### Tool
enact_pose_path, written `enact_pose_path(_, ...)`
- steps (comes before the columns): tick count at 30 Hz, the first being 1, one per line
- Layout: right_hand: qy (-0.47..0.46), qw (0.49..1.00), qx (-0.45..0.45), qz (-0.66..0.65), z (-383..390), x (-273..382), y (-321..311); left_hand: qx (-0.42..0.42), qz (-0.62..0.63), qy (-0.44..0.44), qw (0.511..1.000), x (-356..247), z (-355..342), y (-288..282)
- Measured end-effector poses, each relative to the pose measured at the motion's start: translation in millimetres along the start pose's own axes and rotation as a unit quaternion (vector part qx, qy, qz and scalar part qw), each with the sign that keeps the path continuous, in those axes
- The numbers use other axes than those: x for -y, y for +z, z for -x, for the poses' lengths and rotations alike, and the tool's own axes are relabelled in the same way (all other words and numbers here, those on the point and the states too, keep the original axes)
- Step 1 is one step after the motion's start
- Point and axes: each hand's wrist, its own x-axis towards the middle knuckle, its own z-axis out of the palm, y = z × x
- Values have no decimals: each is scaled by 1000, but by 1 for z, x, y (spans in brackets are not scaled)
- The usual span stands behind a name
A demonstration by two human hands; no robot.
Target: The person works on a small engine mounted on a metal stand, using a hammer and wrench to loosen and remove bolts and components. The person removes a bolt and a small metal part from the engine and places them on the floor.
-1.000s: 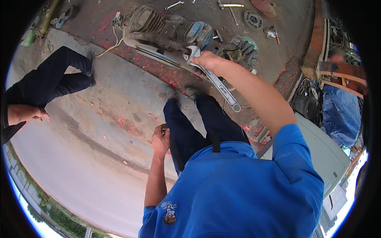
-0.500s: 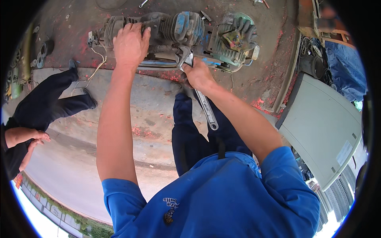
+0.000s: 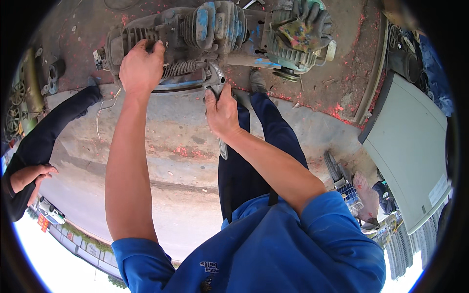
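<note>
Our half-curled left hand [image 3: 140, 72] (grip unclear) touches finned grey-metal compressor [image 3: 173, 27] at eleven o'clock; right hand [image 3: 223, 111] clasps silver adjustable wrench [image 3: 214, 78], dark coiled pipe [image 3: 179, 69] seemingly still attached.

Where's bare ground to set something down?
Concrete looks open, bar red flecks, between left forearm and dark trousers, and between trousers and pale cabinet. Crowded: around the finned machine, with left hand, right hand and wrench; the green motor, under a glove.
</note>
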Motion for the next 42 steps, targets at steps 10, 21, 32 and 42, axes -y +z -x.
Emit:
enact_pose_path(10, 174, 928, 290, 155, -55, 100, -99, -11, -11, 21, 1000, 1, 0, -2)
enact_pose_path(21, 57, 992, 67, 88, -14, 30, -35, -13, 14, 22, 1000, -8, 2, -2)
enact_pose_path(32, -21, 993, 96, 60, 10, 13, -34, -17, 23, 43, 999, 5, 2, 2)
enact_pose_path(42, 129, 933, 301, 152, -59, 85, -111, 26, -60, 162, 985, 6, 15, -4)
